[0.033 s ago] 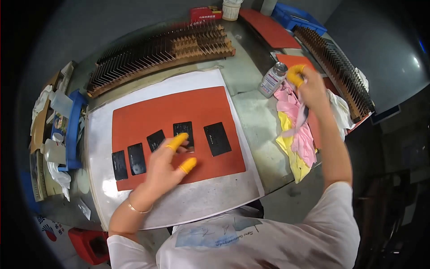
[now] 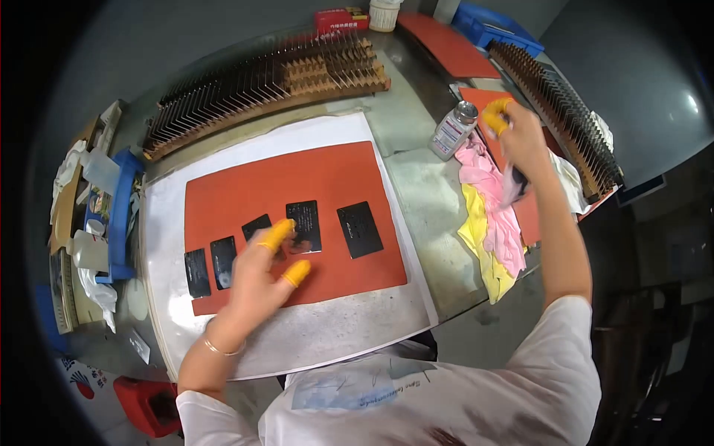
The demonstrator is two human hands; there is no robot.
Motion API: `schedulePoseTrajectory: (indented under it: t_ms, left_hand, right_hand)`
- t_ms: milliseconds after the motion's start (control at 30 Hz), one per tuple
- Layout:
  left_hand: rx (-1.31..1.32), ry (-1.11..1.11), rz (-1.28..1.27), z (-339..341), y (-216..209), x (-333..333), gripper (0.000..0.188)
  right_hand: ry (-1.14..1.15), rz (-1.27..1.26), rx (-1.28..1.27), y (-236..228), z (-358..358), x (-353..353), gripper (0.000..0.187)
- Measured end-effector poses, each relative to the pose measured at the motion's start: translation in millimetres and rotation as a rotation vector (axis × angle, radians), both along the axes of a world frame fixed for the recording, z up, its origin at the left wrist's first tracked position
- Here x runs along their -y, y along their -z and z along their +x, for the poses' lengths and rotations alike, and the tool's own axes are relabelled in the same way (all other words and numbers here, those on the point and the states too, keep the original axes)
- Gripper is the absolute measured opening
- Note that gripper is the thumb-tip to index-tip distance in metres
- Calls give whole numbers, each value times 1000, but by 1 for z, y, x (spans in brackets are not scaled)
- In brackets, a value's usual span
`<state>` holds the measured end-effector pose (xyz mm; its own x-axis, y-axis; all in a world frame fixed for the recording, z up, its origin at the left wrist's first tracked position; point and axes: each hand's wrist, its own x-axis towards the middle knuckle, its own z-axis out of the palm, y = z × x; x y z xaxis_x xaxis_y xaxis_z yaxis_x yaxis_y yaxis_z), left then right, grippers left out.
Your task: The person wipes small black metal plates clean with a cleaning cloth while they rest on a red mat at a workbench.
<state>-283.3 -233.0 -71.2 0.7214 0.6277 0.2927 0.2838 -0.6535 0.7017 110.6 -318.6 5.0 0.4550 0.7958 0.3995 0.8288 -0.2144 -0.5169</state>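
Five flat black cards lie in a loose row on an orange-red mat [image 2: 297, 175]. My left hand [image 2: 256, 286], with yellow finger cots, hovers over the row, thumb and forefinger apart and nothing between them. Its fingers partly cover the middle card [image 2: 257, 224] and come close to the card [image 2: 304, 227] to its right. Farther right lies another card [image 2: 360, 230]. My right hand [image 2: 524, 141], also in yellow cots, is curled beside a grey bottle [image 2: 454, 131]. A pale cloth with a dark patch [image 2: 515, 184] hangs from under its palm, over pink cloth [image 2: 497, 223].
Slotted wooden racks [image 2: 275, 97] full of thin dark pieces stand at the back, with another rack [image 2: 554, 111] on the right. Yellow cloth [image 2: 480, 249] lies at the table's right edge. A blue tray [image 2: 123, 215] with bottles sits at left. A red stool [image 2: 145, 405] is below.
My left hand has shifted slightly left and down, uncovering more of the card near its fingertips. My right hand has moved a little to the right and up, with the pale cloth.
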Motion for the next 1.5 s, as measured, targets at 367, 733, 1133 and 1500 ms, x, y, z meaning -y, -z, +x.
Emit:
schedulePoseTrajectory:
  t_ms: [367, 733, 1133, 1500]
  left_hand:
    - [-591, -279, 199, -89, 11, -40, 100]
    - [-419, -123, 122, -62, 38, -49, 105]
    - [-144, -337, 188, -122, 46, -68, 67]
    - [16, -651, 95, -194, 84, -107, 34]
  right_hand:
    - [-88, -477, 544, 10, 79, -54, 22]
    - [-485, -283, -272, 33, -151, -49, 14]
    - [-824, -284, 5, 123, -268, -108, 16]
    - [-835, -224, 223, 124, -278, -138, 12]
